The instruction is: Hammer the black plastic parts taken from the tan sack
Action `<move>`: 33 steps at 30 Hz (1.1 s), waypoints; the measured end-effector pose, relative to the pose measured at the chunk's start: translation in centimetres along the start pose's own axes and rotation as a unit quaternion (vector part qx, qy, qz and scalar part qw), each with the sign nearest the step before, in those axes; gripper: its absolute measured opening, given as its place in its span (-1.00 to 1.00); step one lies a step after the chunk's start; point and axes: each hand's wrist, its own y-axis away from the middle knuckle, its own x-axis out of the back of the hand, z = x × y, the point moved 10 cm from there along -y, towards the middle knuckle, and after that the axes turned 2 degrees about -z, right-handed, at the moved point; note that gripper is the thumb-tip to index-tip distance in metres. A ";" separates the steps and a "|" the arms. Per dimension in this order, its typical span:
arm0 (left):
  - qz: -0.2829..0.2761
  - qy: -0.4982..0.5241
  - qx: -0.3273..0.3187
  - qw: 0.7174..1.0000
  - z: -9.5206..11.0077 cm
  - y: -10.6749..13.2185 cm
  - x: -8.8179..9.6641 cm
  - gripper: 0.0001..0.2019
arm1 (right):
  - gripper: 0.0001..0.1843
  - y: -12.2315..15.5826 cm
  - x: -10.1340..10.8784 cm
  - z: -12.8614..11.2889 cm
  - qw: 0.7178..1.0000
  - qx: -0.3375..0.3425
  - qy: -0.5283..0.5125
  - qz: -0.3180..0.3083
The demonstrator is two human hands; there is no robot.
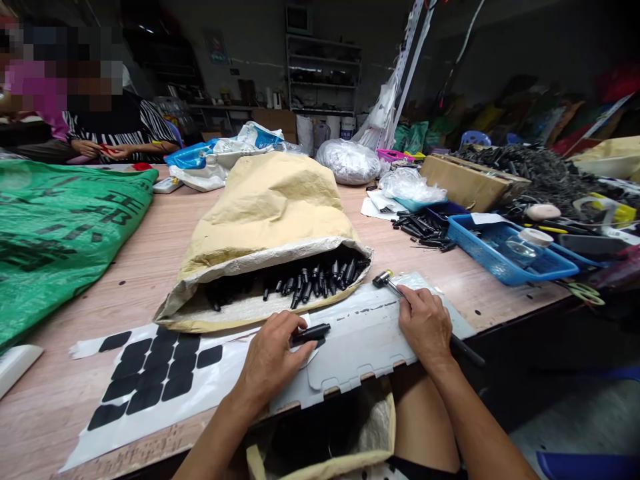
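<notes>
My left hand (274, 353) is closed around small black tubular pieces (313, 333) just above a grey corrugated board (360, 347). A small hammer (391, 285) is gripped in my right hand (426, 327). Its metal head lies to the left, over the board's far edge, and its black handle sticks out behind my wrist. Past my left hand, a tan woven sack (270, 207) lies with its mouth towards me, and several black tubular pieces (320, 280) show inside. Left of the board is a white sheet (203, 377) bearing black rounded squares (150, 375).
A green sack (65, 233) covers the table's left side. On the right stand a blue basket (500, 257), a heap of black parts (425, 227) and a cardboard box (465, 181). Below the table edge is an open sack (325, 467). A person (120, 127) sits across the table.
</notes>
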 end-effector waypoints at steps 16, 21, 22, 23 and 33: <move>-0.003 0.065 0.013 0.998 -0.5 -1.2 -1.0 -0.90 | -0.58 4.7 5.7 -9.6 0.909 0.133 -0.384 -0.093; 0.009 0.080 -0.006 0.997 -0.5 -1.0 -1.0 -0.88 | -0.46 7.1 6.0 -11.1 0.911 0.168 -0.368 -0.077; 0.012 0.080 -0.008 0.997 -0.5 -1.0 -1.0 -0.89 | -0.46 7.4 5.7 -11.2 0.915 0.174 -0.355 -0.081; 0.014 0.080 -0.009 0.997 -0.5 -1.0 -0.9 -0.89 | -0.46 7.6 5.3 -11.3 0.919 0.178 -0.342 -0.087; 0.009 0.081 0.000 0.997 -0.2 -0.9 -0.6 -0.95 | -0.45 7.7 5.4 -13.7 0.919 0.198 -0.325 -0.102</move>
